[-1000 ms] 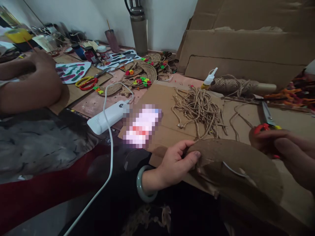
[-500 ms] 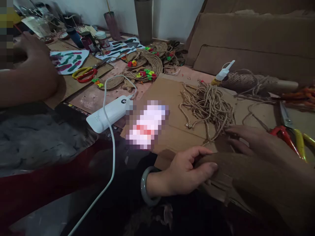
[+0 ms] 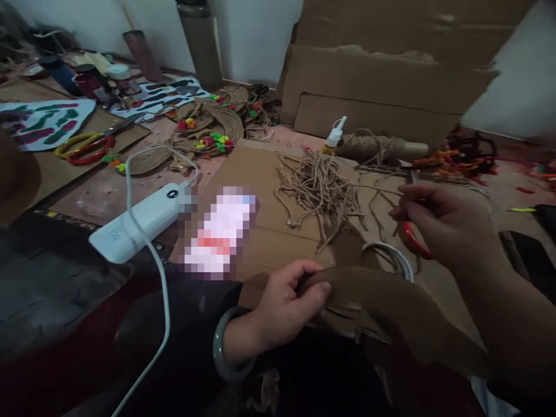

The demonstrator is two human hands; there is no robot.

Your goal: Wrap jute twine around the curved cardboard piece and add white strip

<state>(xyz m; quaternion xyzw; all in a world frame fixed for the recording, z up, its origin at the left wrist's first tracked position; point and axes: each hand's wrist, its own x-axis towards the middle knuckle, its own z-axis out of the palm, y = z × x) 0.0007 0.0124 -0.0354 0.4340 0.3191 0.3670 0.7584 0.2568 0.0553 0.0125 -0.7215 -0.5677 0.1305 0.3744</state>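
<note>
My left hand [image 3: 284, 304], with a pale bangle on its wrist, is closed on the edge of a curved brown cardboard piece [image 3: 391, 313] at the near edge of the table. Farther right, my right hand [image 3: 443, 226] is raised over the table with its fingers closed round red-handled scissors [image 3: 412, 240]. Only a bit of the red handle shows; the blades are hidden. A loose pile of jute twine [image 3: 317, 185] lies on a flat cardboard sheet [image 3: 269, 174] just left of my right hand.
A white power bank [image 3: 139, 223] with its cable and a blurred phone [image 3: 219, 231] lie at the left. A glue bottle [image 3: 335, 132], a twine spool [image 3: 377, 147], coiled jute pieces [image 3: 208, 124], yellow-red scissors [image 3: 84, 145] and upright cardboard sheets [image 3: 373, 75] stand behind.
My right hand has come off the cardboard piece and twine and now holds the red-handled scissors above the table. My left hand keeps its grip. The view has swung to the right.
</note>
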